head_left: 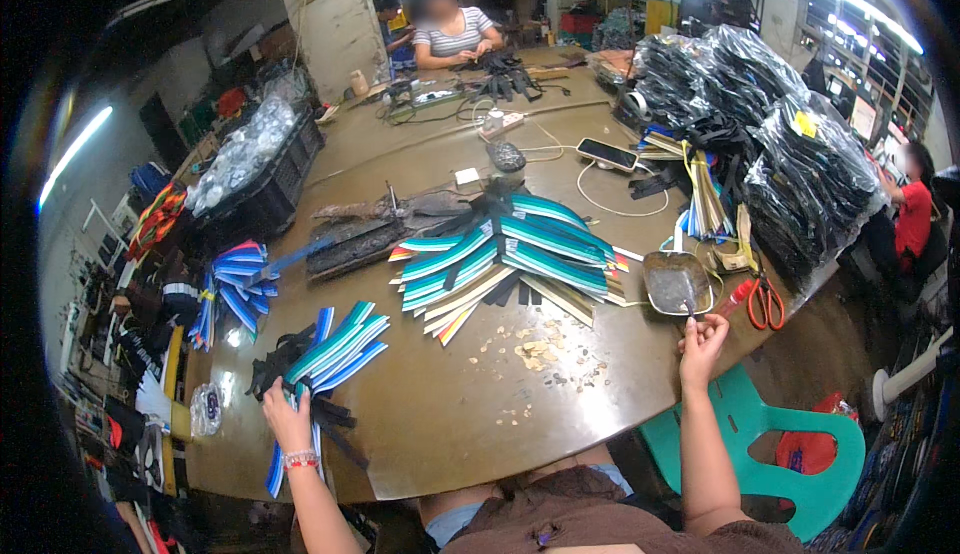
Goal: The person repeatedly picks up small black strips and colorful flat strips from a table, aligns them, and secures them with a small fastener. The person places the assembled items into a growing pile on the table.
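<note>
My left hand [287,414], a beaded bracelet at its wrist, closes on a bundle of striped straps [340,349] in blue, teal and white with black ends, at the near left of the table. My right hand [703,344] is at the near rim of a squarish metal pan [677,284] at the right. Its fingers are pinched on something slim that points into the pan; its kind is too small to make out. Between my hands, farther in, a layered stack of teal, white and beige striped straps [500,254] fans out to both sides.
Orange-handled scissors [767,304] and a red tube [737,297] lie right of the pan. Yellowish flakes [545,354] dot the brown table [430,454]. A phone [607,155] with a cable, plastic-wrapped black bundles [810,174] and a green chair [810,434] stand around. A person sits across.
</note>
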Demonstrator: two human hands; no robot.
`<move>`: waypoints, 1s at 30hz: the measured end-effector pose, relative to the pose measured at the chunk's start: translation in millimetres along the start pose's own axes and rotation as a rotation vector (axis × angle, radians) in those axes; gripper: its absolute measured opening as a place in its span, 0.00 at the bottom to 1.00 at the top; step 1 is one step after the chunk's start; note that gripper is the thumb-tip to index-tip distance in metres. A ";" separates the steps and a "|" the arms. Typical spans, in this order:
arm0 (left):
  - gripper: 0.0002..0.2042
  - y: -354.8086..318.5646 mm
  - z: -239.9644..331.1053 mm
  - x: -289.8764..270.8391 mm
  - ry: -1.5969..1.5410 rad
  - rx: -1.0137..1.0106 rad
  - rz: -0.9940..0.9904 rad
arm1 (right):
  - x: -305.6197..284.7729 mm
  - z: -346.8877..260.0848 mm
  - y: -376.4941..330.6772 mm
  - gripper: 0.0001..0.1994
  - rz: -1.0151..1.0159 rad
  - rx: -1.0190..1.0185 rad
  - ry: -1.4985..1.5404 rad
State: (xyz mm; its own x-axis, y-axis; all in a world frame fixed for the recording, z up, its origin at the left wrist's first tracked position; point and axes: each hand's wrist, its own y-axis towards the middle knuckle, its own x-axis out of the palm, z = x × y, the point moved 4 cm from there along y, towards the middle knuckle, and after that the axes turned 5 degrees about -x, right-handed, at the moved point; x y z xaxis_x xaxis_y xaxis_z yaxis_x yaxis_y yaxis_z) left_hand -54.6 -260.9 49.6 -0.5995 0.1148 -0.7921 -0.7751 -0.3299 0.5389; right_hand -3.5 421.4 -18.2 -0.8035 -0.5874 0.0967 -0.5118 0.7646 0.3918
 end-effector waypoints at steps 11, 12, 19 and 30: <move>0.12 -6.9 -11.0 0.7 -0.193 -0.046 -0.181 | 0.0 -6.9 1.3 0.14 -0.008 0.014 -0.056; 0.12 -9.7 -10.7 0.0 -0.205 -0.012 -0.159 | 0.2 -6.9 1.7 0.15 -0.010 0.006 -0.049; 0.13 -22.6 -29.6 -4.6 -0.334 -0.187 -0.093 | -1.4 -0.7 7.7 0.13 -0.088 -0.005 -0.111; 0.22 15.4 -35.8 -1.4 -0.181 -0.236 -0.197 | 2.3 -7.8 3.2 0.13 -0.050 0.017 -0.007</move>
State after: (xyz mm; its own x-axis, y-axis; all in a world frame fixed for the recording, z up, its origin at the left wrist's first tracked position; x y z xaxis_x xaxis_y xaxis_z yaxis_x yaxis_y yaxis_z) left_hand -58.5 -299.6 48.7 -0.4850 0.3547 -0.7994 -0.8247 -0.4896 0.2831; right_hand -4.6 420.4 -9.6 -0.7789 -0.6231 0.0709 -0.5564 0.7388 0.3803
